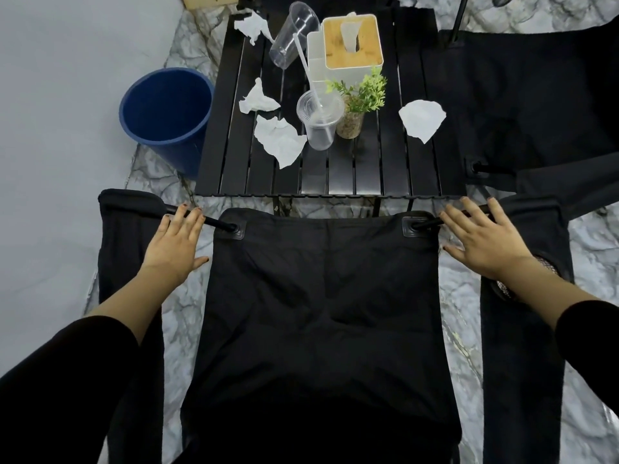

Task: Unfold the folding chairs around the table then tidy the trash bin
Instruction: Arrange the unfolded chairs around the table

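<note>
A black fabric folding chair (321,313) stands spread out right below me, its seat facing the black slatted table (338,175). My left hand (174,244) lies with straight fingers over the chair's left frame rod. My right hand (482,241) rests the same way, fingers spread, over the right frame rod. A second black chair (522,105) stands unfolded at the table's right side. A blue trash bin (167,118) stands on the floor left of the table and looks empty.
On the table lie several crumpled tissues (279,140), a tipped clear cup (293,35), an upright lidded cup with a straw (320,122), a tissue box (348,45) and a small potted plant (355,108). The floor is marbled; a grey wall runs along the left.
</note>
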